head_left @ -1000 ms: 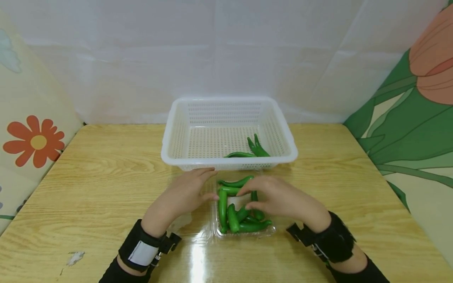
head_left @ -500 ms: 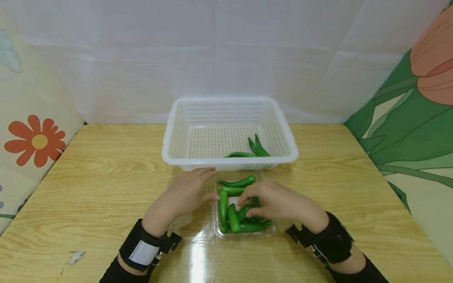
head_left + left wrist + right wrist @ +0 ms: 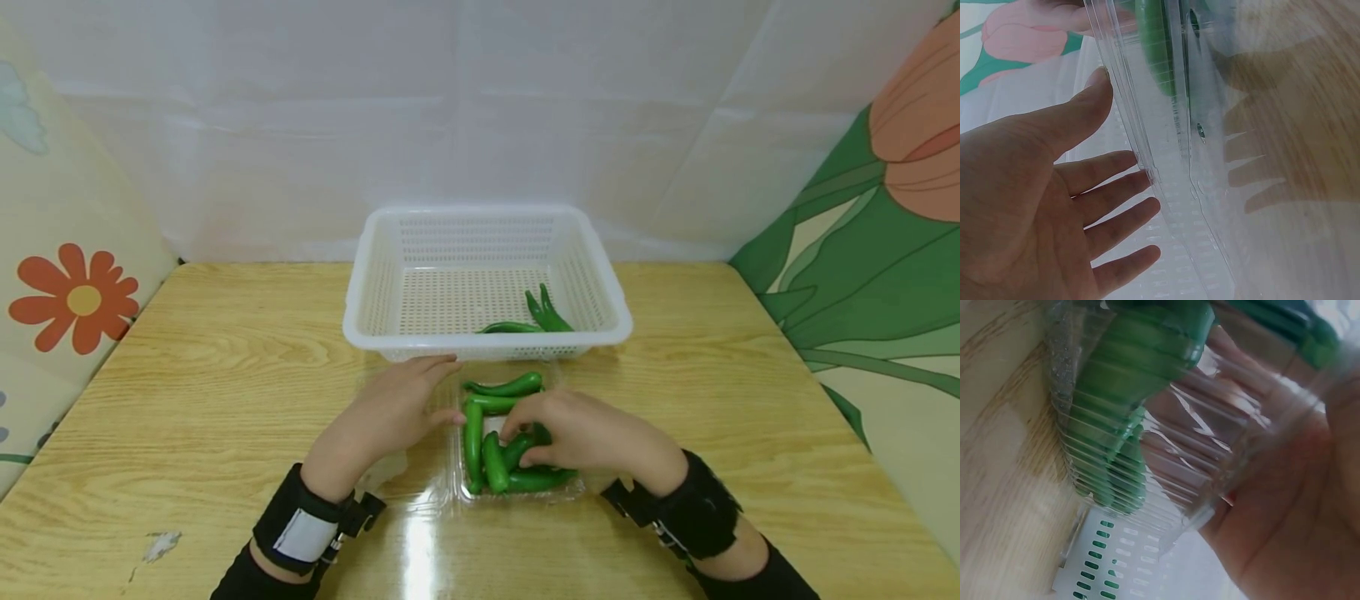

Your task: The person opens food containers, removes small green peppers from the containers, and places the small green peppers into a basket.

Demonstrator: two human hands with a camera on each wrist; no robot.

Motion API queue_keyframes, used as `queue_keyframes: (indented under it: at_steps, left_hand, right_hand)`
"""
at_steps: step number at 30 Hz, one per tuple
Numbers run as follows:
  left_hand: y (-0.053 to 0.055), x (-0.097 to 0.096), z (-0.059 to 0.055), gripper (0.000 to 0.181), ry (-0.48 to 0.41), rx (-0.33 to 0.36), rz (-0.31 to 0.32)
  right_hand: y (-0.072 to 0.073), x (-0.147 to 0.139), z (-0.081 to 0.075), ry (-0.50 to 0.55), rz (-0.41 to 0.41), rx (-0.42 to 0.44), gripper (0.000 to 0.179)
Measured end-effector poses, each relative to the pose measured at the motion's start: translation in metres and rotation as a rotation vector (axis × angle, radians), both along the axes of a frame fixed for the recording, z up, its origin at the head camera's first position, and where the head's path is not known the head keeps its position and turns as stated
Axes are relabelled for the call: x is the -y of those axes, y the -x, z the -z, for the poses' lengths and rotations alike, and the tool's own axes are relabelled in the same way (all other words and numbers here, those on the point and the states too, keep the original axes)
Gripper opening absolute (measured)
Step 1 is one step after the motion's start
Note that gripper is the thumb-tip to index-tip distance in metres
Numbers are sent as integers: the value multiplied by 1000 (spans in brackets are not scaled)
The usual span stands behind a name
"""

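Several green chili peppers [image 3: 474,446] lie in a clear plastic box [image 3: 576,490] near the front middle of the table. My right hand [image 3: 592,429] reaches down into the box from the right. Its thumb and forefinger are bent and spaced apart over the peppers, and whether they pinch one I cannot tell. In the right wrist view, peppers [image 3: 1107,400] show through the box's ribbed wall, with fingers behind it. On the box's left, my left hand [image 3: 397,408] has its fingers extended. The left wrist view shows these fingertips [image 3: 1147,255] right at the clear plastic edge.
A white perforated basket [image 3: 487,342] stands just behind the box, with a few green peppers [image 3: 551,317] in its front right part. The wooden table [image 3: 240,400] ends at a white sheet [image 3: 285,167] at the back and flower-patterned panels [image 3: 862,275] at the sides.
My right hand has come slightly down and nearer, deeper over the peppers in the box. My left hand and the basket have stayed in place.
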State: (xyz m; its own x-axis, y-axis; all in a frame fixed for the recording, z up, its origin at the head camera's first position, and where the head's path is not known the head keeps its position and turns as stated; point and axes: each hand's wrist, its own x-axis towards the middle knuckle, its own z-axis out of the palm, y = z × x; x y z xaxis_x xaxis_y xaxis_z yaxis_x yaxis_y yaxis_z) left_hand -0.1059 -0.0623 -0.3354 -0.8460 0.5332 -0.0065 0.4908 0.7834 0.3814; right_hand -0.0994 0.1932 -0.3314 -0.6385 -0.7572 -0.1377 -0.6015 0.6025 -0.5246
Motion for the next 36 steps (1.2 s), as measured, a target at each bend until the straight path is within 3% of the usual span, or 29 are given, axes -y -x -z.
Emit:
queue_keyframes:
  at_steps: [11,36]
  left_hand:
    - [0,0,1,75,4,15,-7]
    - [1,0,0,74,-9,2,4]
  right_hand:
    - [-1,2,2,-48,25,-14,31]
    - [-2,5,4,-49,-11,-55,31]
